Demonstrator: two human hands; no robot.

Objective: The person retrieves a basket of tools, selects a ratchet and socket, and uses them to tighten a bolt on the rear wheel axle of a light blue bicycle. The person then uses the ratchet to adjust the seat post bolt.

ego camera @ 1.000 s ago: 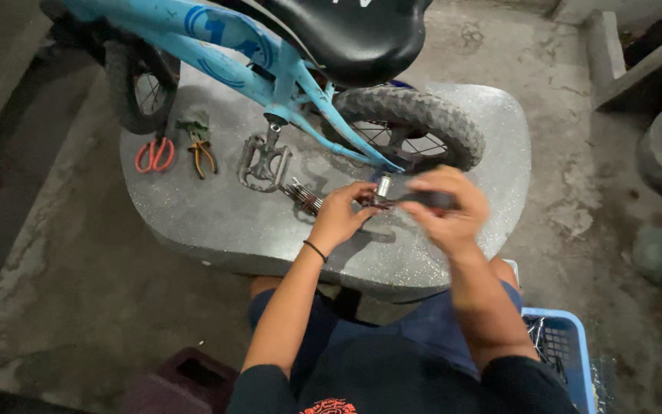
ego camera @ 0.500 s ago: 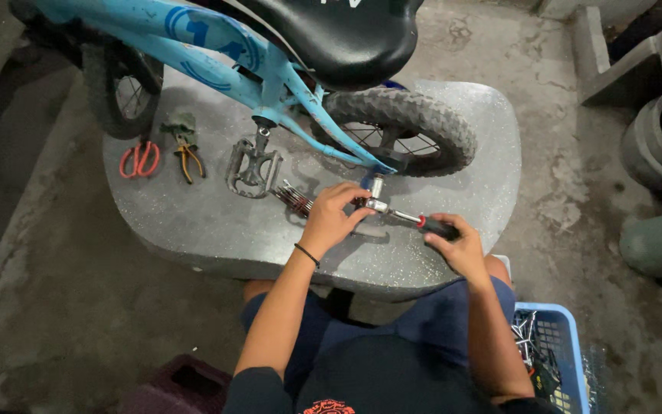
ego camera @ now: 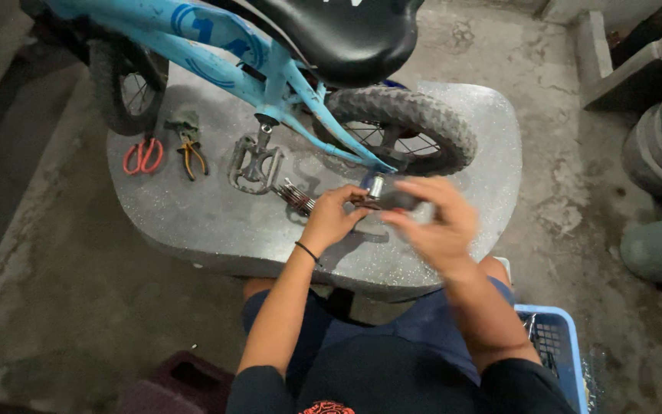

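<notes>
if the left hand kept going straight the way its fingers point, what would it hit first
Probably the socket wrench head that its fingers already touch; past it, the rear tyre. The left hand points up and right, though depth is hard to judge.

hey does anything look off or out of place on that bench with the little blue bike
Nothing looks damaged or spilled. The blue bike stands on the grey slab, its pedal hanging near the surface. Red scissors and orange-handled pliers lie loose by the front wheel. The right hand is motion-blurred at the ratchet.
</notes>
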